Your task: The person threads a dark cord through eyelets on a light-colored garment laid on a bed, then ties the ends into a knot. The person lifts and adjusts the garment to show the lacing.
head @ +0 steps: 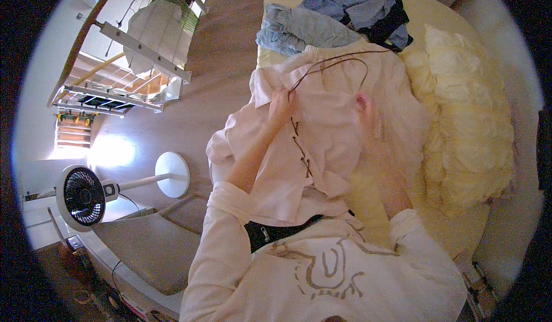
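Note:
A pale pink garment point(267, 149) with brown crisscross lacing point(304, 153) lies spread in front of me on a bed with a yellow sheet. My left hand point(284, 104) is closed on the brown lace point(319, 67) at the top of the lacing, and the lace's loose length loops up across the fabric. Over the right part of the garment is my right hand point(366, 108), its fingers curled at the cloth; whether it pinches anything cannot be made out. Another light piece with a gathered edge point(317, 48) lies at the top, partly overlapped.
Blue and black clothes point(358, 11) are heaped at the bed's far end. A fluffy yellow bundle of bedding point(465, 127) lies on the right. To the left stand a white pedestal fan point(86, 197), a grey cushioned seat point(148, 248) and a metal drying rack point(142, 50).

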A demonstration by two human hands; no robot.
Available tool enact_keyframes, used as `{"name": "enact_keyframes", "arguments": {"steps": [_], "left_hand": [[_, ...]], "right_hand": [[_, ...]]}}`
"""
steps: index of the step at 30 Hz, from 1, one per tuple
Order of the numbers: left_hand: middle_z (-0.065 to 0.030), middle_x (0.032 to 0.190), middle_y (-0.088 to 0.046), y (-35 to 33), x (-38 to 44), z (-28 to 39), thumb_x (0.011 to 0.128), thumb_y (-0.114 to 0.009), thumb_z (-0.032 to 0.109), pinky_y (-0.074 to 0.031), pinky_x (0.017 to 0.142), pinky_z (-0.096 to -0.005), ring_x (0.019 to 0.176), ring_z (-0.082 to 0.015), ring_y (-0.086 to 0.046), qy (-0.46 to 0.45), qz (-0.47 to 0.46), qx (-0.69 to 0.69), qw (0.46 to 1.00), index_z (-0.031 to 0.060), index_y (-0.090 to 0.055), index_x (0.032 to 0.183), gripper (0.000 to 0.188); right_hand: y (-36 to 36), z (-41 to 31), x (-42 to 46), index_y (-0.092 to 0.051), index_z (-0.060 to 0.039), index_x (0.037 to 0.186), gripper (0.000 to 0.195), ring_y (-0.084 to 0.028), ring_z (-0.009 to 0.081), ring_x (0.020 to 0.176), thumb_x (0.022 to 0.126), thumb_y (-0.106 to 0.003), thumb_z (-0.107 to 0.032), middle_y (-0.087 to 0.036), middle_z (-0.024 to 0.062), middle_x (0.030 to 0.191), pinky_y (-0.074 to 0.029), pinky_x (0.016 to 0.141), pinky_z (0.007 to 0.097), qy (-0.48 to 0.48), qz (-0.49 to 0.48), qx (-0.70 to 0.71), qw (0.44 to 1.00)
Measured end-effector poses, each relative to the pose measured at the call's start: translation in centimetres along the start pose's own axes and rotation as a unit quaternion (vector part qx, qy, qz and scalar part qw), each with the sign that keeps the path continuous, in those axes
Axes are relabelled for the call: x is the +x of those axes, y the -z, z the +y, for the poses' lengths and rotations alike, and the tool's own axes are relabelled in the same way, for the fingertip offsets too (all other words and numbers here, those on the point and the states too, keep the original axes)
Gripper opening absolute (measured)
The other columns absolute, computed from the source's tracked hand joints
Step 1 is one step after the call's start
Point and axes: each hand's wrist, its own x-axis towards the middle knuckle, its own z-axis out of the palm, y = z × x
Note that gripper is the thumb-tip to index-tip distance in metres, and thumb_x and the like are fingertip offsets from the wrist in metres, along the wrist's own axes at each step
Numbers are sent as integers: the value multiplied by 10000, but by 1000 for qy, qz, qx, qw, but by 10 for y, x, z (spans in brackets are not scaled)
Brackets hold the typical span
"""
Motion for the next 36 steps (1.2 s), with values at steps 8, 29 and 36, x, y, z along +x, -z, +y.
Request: {"name": "enact_keyframes", "arguments": {"steps": [8,29,36], "left_hand": [[-164,732,-563,18,3,14,807,-523,249,-395,677,-380,761,-284,-522,82,97,-191,973,-60,-581,737,322],[-79,768,-560,150,-220,87,866,-467,203,-389,870,-460,720,-218,-529,72,86,-792,600,77,-549,810,160],[-115,958,-597,44,-237,53,800,-576,140,-413,837,-311,903,-248,-553,140,-24,-303,942,13,-570,946,194]], "right_hand": [[-45,-84,-14,-462,-59,1160,436,-491,232,1029,743,-576,-115,-523,103,1095,-387,877,355,-4,-362,-174,916],[-75,-66,29,-531,-59,1037,410,-499,312,958,714,-592,-305,-558,134,957,-369,819,449,150,-171,-405,885],[-139,-88,23,-467,-10,1016,466,-471,367,973,681,-620,-297,-510,196,1012,-380,814,468,256,-149,-435,850]]}}
